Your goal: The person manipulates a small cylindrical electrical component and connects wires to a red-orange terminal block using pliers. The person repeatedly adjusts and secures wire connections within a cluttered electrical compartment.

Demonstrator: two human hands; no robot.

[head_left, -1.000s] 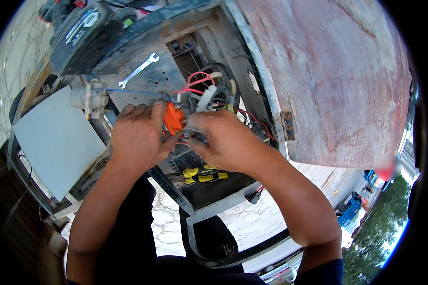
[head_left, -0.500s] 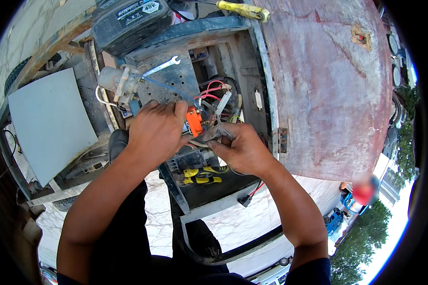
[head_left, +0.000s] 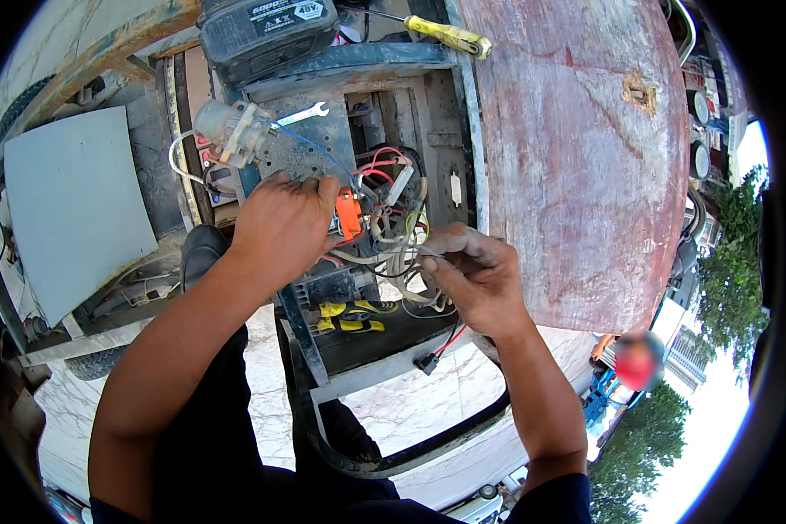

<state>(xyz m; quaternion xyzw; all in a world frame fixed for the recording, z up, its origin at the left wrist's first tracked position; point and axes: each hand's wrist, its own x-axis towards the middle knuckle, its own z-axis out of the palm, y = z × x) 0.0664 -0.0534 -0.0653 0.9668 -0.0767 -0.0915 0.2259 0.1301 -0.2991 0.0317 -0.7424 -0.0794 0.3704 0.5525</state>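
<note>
My left hand (head_left: 286, 218) is closed at the left side of an orange electrical block (head_left: 349, 214), its fingertips and thumb gripping the block's edge. Most of those fingertips are hidden. To the right of the block, my right hand (head_left: 476, 272) pinches a thin wire (head_left: 430, 252) between thumb and forefinger. Below and around the pinch hangs a bundle of pale cables (head_left: 397, 260). Red wires (head_left: 380, 164) loop above, beside a white connector (head_left: 400, 185). A blue wire (head_left: 319, 150) runs from the block toward a clear-plastic-topped pump-like unit (head_left: 236, 135).
An open-ended wrench (head_left: 304, 113) lies on the perforated metal plate. Yellow-handled pliers (head_left: 354, 316) rest below the wires. A black battery pack (head_left: 266, 39) and yellow screwdriver (head_left: 448, 37) are at the far edge. A worn reddish board (head_left: 576, 175) stands right; another person (head_left: 637, 362) is beyond.
My right hand has moved right, away from the orange block, and the cables between the hands now show. My left hand stays at the block. The whole view has shifted slightly.
</note>
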